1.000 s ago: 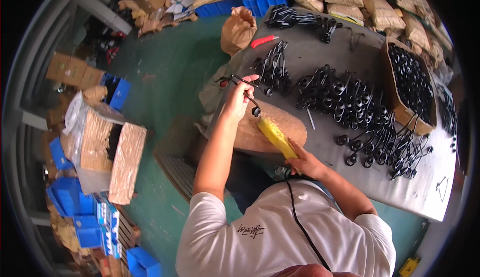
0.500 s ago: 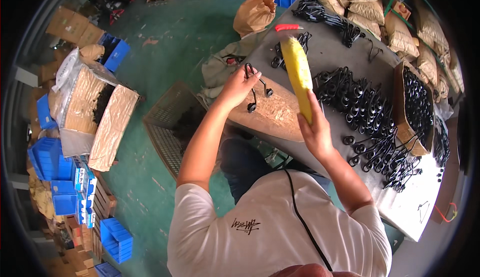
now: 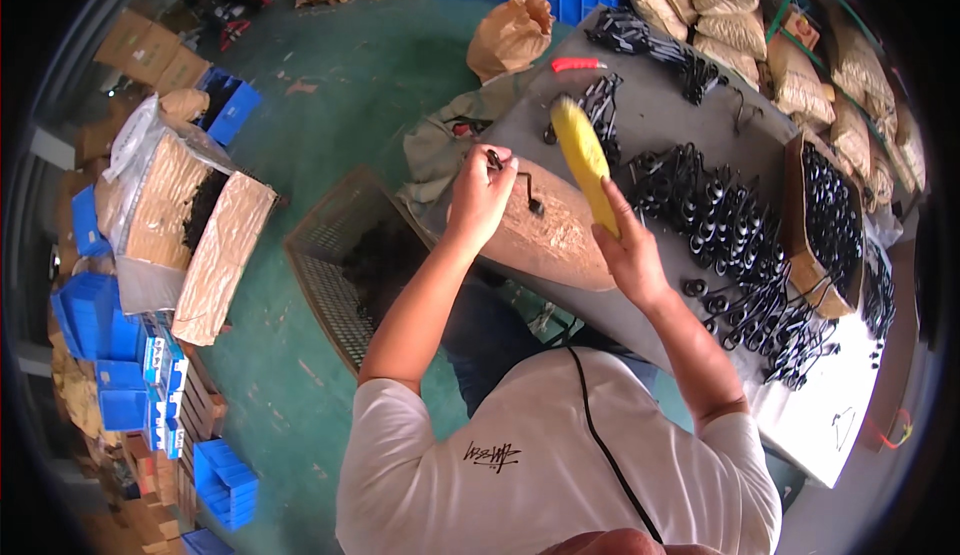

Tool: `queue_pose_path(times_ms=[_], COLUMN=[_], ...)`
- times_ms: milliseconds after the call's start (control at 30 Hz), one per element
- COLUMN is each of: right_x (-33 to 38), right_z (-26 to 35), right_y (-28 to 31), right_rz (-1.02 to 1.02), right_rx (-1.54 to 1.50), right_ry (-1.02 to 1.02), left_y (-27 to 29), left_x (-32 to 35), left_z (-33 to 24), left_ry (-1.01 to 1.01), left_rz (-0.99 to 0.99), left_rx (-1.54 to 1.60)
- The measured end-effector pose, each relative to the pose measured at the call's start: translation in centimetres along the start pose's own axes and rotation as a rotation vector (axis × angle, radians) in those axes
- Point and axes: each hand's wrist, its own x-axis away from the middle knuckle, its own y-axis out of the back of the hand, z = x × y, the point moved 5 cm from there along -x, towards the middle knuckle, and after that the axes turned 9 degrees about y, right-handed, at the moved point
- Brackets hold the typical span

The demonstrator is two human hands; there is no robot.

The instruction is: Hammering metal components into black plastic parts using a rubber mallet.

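Note:
My left hand (image 3: 482, 200) is closed around a thin bent black rod (image 3: 530, 190) with a knob at its lower end. The rod is over a worn brown board (image 3: 560, 245) at the near corner of the table. In my right hand (image 3: 632, 255), by its lower end, is a thick yellow bar (image 3: 582, 155). It tilts up and away to the left over the board's right edge, its top end slightly blurred. Just beyond it lie several black rods (image 3: 600, 105) and a red-handled tool (image 3: 577, 64) whose kind I cannot make out.
Bent black rods (image 3: 715, 215) cover much of the grey table (image 3: 740, 130). A carton (image 3: 800, 220) of black parts stands at its right. Left of the table is a mesh crate (image 3: 325, 245); a brown paper bag (image 3: 505, 40) stands beyond. Stacked sacks (image 3: 735, 30) line the far right.
My left hand has turned, and the rod has rotated in its grip, with one knob now showing instead of two. The yellow bar has come down slightly and left.

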Motion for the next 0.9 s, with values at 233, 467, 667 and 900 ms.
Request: queue_pose_path(times_ms=[233,467,667,900], right_x=[0.4,1.1,3.6,5.3], right_z=[1.9,-4.4,-6.6,-8.1], right_y=[-2.2,-4.8,-1.1,-0.9], right_rz=[-0.130,0.278,0.220,0.245], right_rx=[0.130,0.234,0.048,0.103], right_ry=[0.183,-0.353,-0.196,-0.036], left_y=[-1.1,-0.5,10.6,16.7], left_x=[1.2,2.4,3.5,0.6], left_z=[-0.2,-1.0,-1.1,3.3], left_ry=[-0.061,-0.016,0.218,0.297], left_rz=[0.069,0.097,-0.276,-0.180], left_rx=[-0.237,-0.273,-0.356,-0.828])
